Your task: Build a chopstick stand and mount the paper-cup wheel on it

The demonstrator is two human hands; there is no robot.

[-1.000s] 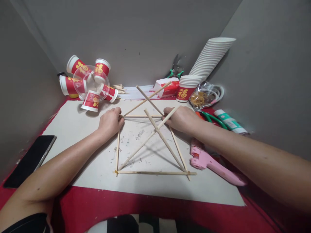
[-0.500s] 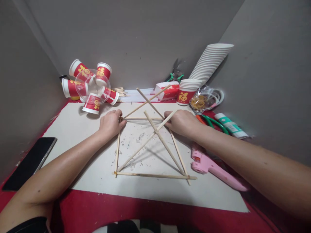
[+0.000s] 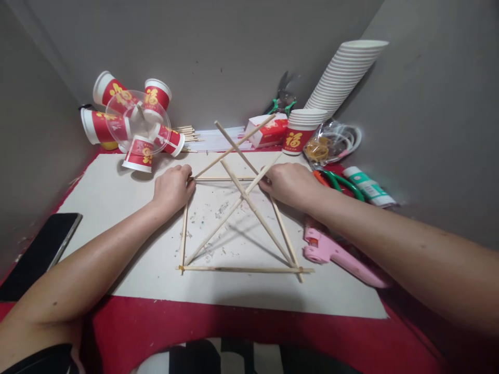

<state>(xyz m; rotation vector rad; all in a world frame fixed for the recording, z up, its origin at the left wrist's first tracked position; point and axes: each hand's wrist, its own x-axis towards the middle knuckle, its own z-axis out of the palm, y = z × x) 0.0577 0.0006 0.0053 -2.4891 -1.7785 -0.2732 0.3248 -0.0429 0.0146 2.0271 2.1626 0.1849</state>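
Observation:
A frame of thin wooden sticks stands on a white board. Its base is a four-sided outline, and two pairs of crossed sticks rise from it, one at the front and one at the back. My left hand is closed around the frame's back left corner. At the back right corner, my right hand is closed on the frame as well. Both sets of fingertips partly hide the joints they grip. Small yellowish bindings mark the two front corners.
A wheel of red paper cups stands back left. Behind are loose sticks, a red box, stacked cups, pliers and bagged rubber bands. A pink glue gun lies right, a phone left.
The whole view has shifted slightly, so things appear a little higher in the picture. Both hands keep their hold on the frame's back corners.

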